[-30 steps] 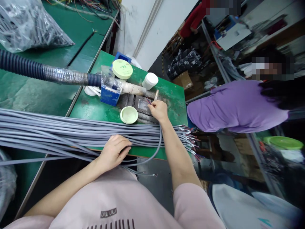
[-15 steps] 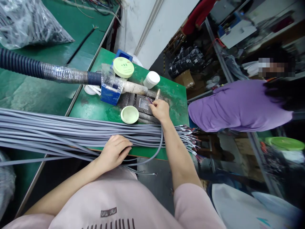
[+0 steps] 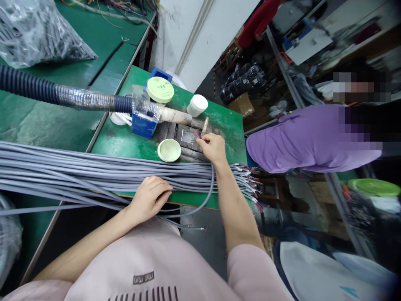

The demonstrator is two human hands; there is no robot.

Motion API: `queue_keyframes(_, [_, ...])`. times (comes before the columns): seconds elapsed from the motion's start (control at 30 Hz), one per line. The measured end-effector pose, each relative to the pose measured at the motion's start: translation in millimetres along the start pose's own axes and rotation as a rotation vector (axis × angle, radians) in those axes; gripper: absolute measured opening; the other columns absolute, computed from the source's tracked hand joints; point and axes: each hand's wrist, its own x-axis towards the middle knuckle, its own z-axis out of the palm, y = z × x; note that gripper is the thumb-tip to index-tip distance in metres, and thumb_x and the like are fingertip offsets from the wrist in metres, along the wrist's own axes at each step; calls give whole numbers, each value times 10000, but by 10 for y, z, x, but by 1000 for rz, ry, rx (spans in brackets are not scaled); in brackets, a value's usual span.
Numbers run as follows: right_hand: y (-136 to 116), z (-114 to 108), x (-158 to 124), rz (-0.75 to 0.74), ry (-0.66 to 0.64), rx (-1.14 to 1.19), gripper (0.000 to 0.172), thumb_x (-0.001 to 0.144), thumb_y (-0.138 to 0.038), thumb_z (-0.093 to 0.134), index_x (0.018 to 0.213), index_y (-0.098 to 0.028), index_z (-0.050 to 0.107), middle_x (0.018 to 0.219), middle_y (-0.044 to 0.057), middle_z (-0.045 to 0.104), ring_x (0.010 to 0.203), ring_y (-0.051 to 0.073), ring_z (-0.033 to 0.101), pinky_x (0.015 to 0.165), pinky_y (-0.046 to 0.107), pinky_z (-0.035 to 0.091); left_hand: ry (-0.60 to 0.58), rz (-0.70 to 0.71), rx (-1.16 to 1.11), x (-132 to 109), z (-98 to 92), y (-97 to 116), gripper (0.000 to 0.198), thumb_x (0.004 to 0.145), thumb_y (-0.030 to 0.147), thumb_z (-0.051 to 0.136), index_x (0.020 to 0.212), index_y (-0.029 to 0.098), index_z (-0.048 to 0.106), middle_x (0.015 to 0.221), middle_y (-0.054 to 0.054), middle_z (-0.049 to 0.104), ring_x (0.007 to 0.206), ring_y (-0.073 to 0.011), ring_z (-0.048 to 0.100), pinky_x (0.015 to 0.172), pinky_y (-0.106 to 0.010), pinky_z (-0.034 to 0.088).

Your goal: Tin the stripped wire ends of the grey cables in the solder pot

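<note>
My right hand (image 3: 213, 148) is closed in a pinch on the end of a grey cable (image 3: 212, 177), whose thin dark and purple wires stick out past my fingertips. Those wires are over or at the shiny square face of what looks like a solder pot (image 3: 187, 136); whether they touch it I cannot tell. From that hand the cable loops down towards my body. My left hand (image 3: 151, 197) rests on a long bundle of grey cables (image 3: 103, 171), fingers loosely curved and thumb apart. An open pale green tub (image 3: 169, 150) stands beside the pot.
A ribbed hose (image 3: 28, 85) runs over a blue block (image 3: 144, 124) to a pipe by the pot. Behind are a lidded green tub (image 3: 160, 89) and a white jar (image 3: 198, 105). Stripped cable ends (image 3: 249, 184) lie right. A person in purple (image 3: 310, 138) is beyond the table.
My right hand has shifted very slightly, still pinching the cable end at the pot. The left hand stays on the bundle. The whole view has moved a little.
</note>
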Motion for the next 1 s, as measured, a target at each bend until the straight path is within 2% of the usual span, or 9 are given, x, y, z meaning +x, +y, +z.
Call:
queue_keyframes(0.2, [-349,-316,-731,-109,116,460,275,783,-277,607,538,-179,529,566,-26,458,553,113,432,558,258,332,187,-198,-335,19,34,89,76,835,183,614,868,179,683,819,-48,696,779,-157,617,750,-304,468])
queue_keyframes(0.33, [-581,-315,-1165,-103,104,670,242,811,-259,615,588,-180,560,617,-21,493,594,114,464,578,254,365,291,-545,-836,132,168,190,200,724,263,740,889,167,682,762,-27,682,690,-129,612,667,-256,493])
queue_keyframes(0.47, [-709,-247,-1388,-80,65,817,247,816,-250,626,585,-180,573,606,-26,490,593,109,449,586,253,370,314,-611,-1176,224,353,295,289,639,260,804,882,177,672,740,2,669,651,-93,592,640,-213,483])
queue_keyframes(0.57, [-738,-210,-1505,-15,23,949,248,811,-277,635,587,-184,584,591,-27,493,584,106,448,584,254,377,377,-531,-1149,230,426,360,169,688,271,775,787,177,676,698,25,619,611,-70,547,619,-198,460])
queue_keyframes(0.67, [-718,-171,-1662,121,-103,1129,139,809,-343,638,809,-204,653,602,-28,547,539,104,477,530,244,388,464,-430,-942,200,405,391,103,744,267,731,778,188,674,727,20,610,633,-85,546,611,-219,452])
queue_keyframes(0.77, [-683,-126,-1833,249,-176,1329,282,809,-392,641,1035,-224,623,586,-40,566,432,81,437,423,216,329,486,-147,-616,151,352,400,25,773,200,698,793,208,684,734,6,638,677,-111,575,657,-263,464])
queue_keyframes(0.87, [-682,-112,-1938,361,-191,1556,363,778,-398,678,1094,-247,581,522,-76,513,356,55,332,359,190,251,391,98,-447,107,351,420,62,775,162,682,806,214,696,735,-13,666,701,-132,597,702,-299,481])
queue_keyframes(0.93, [-704,-115,-1970,395,-196,1653,409,760,-380,699,1122,-260,552,503,-90,498,342,48,301,346,175,242,389,-25,-535,93,388,444,110,763,212,704,872,204,691,810,-33,677,738,-141,605,711,-300,492])
queue_keyframes(1.0, [-726,-112,-1992,407,-174,1693,436,763,-359,700,1153,-270,525,505,-94,505,338,46,305,341,164,251,342,-271,-734,86,437,469,242,733,291,739,944,189,679,885,-49,680,776,-146,616,719,-290,504])
